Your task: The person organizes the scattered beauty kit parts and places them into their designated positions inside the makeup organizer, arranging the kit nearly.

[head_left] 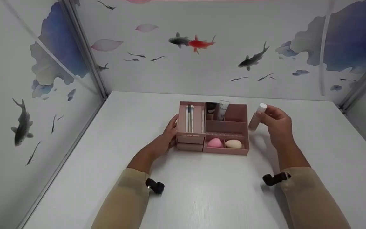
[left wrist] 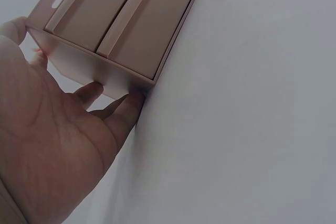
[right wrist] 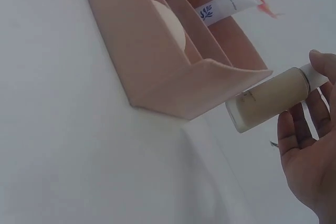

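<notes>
A pink desktop makeup organizer [head_left: 226,151] stands on the table, with drawers [left wrist: 149,24] on its left part and compartments on its right. My left hand [head_left: 167,135] rests against its left side wall, fingertips touching the panel near the bottom edge in the left wrist view. My right hand [head_left: 279,125] pinches a glass foundation bottle [right wrist: 270,98] with beige liquid by its white cap. The bottle is tilted, just right of the organizer's right wall. In the right wrist view its base overlaps the wall's rim.
The back compartments hold a white squeeze tube [head_left: 223,109] and a dark-topped tube [head_left: 211,109]. A pink makeup sponge [head_left: 215,143] and a beige one [head_left: 233,144] sit in the front sections. Slim pens [head_left: 189,118] lie in the top left tray. Printed panels [head_left: 138,76] enclose the white table [head_left: 183,190].
</notes>
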`<state>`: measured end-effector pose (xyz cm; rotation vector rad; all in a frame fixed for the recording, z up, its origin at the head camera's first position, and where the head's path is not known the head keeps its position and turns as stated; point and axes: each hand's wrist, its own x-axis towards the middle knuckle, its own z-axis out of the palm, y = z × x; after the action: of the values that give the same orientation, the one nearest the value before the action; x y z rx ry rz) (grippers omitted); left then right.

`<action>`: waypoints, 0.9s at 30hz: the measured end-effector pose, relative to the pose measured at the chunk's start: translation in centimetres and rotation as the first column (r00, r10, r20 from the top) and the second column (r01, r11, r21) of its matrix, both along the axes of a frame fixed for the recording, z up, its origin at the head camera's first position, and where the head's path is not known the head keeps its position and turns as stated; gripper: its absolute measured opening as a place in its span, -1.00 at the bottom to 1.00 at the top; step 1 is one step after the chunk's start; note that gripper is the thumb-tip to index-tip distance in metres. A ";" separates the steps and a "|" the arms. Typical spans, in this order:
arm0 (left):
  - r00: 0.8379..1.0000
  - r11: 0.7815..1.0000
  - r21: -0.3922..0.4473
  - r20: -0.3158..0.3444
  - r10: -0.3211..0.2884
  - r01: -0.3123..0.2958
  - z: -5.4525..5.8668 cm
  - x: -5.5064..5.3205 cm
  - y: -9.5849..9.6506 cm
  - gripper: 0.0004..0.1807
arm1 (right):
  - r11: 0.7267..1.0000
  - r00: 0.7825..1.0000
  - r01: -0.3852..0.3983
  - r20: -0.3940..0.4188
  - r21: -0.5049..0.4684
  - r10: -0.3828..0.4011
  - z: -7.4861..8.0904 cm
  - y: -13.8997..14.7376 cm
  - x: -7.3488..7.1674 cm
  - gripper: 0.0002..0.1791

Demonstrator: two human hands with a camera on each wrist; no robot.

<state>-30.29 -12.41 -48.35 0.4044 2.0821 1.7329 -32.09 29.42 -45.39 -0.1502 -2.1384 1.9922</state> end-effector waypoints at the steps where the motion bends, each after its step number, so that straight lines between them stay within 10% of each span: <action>1: 1.000 1.000 0.006 0.002 0.001 -0.001 0.0 0.0 0.0 -0.37 | 1.000 1.000 0.002 -0.012 -0.015 -0.002 0.3 -0.1 0.1 -0.41; 13: 1.000 1.000 -0.022 -0.003 -0.002 0.002 0.1 0.1 -0.1 -0.37 | 0.995 0.988 -0.020 -0.154 -0.102 0.004 2.2 -1.4 1.0 -0.42; 27: 0.999 0.999 -0.049 -0.040 -0.007 0.005 -0.1 0.4 -0.3 -0.37 | 0.995 0.983 -0.087 -0.155 0.052 0.094 2.2 -3.9 1.6 -0.51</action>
<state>-29.92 -12.72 -48.41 0.4346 2.1448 1.6798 -30.44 25.56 -43.22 0.1101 -2.1221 1.9314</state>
